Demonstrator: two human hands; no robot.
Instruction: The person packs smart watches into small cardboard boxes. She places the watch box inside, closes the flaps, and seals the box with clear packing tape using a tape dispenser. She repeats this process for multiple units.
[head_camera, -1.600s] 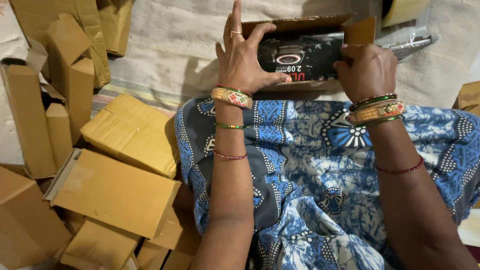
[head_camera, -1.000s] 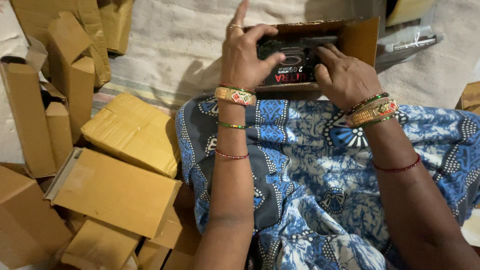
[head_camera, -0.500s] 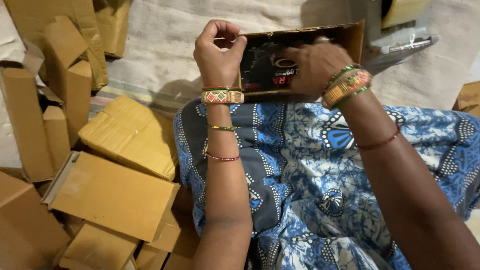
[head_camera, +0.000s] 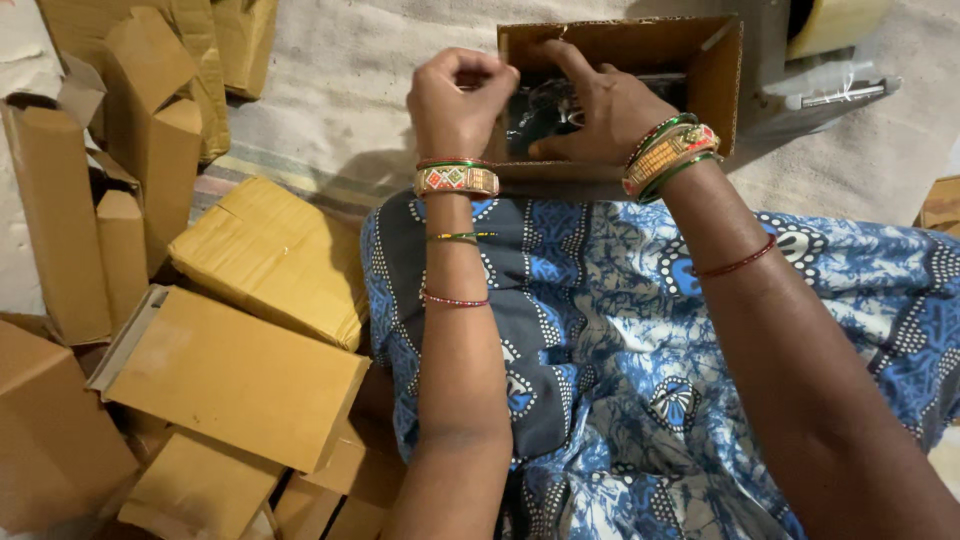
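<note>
An open brown cardboard box (head_camera: 712, 80) rests at the edge of my lap on the blue patterned cloth (head_camera: 620, 330). A dark item in a shiny plastic wrap (head_camera: 540, 110) lies inside it, mostly hidden by my hands. My left hand (head_camera: 455, 100) grips the box's left wall with curled fingers. My right hand (head_camera: 600, 105) reaches into the box and presses on the wrapped item, fingers spread over it. Both wrists carry coloured bangles.
Several closed and flattened cardboard boxes (head_camera: 240, 370) are piled to my left, some standing upright (head_camera: 60, 220). A grey metal tape dispenser (head_camera: 820, 95) with a tape roll (head_camera: 835, 20) lies beyond the box on the pale woven mat (head_camera: 340, 80).
The box has tipped so its opening faces me. My left hand went from flat on the wrapped item to gripping the box's left wall; my right hand slid inside the box.
</note>
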